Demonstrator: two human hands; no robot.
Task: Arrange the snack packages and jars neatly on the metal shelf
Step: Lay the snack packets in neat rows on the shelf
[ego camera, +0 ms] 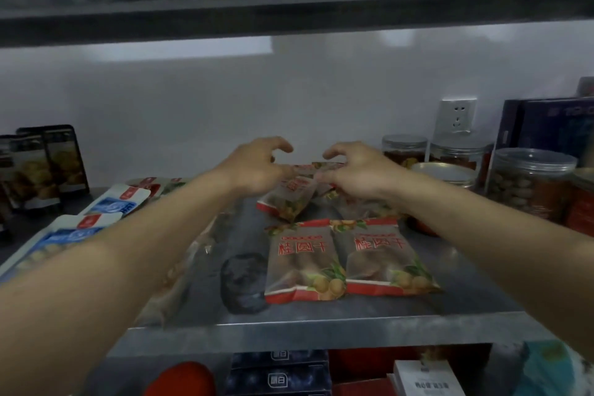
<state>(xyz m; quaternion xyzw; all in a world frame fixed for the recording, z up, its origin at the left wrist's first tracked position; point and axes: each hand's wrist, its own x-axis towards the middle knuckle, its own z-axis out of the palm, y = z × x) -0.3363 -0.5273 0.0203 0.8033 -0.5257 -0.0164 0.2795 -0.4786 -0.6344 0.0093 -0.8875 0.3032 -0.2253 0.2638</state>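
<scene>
both bare arms reach in over the grey metal shelf (321,328). left hand (257,167) and right hand (360,170) sit close together near the back, fingers curled, thumbs and forefingers apart — loosely spread, hovering over a small pile of translucent red-edged snack packages with red lettering (294,196). lower fingers look to be touching the pile, but cannot tell if either hand actually grips a pack; motion blur there.

two more translucent red-edged packs (303,264) lie flat side by side, touching, near the front edge of the shelf, lettering upright to the camera. just left of them a dark crumpled bag (244,283) lies on the shelf.

left side: white-and-blue flat packs (112,202) in a row, partly under the left forearm; dark upright pouches with a food picture (45,167) stand at the far left against the wall.

right side: clear plastic jars with clear lids (530,183) clustered together, a dark blue box (553,125) standing behind them. white wall socket (456,117) above the jars.

the shelf below holds dark blue boxes (279,376) and a red round item (183,379) — details blurred.
</scene>
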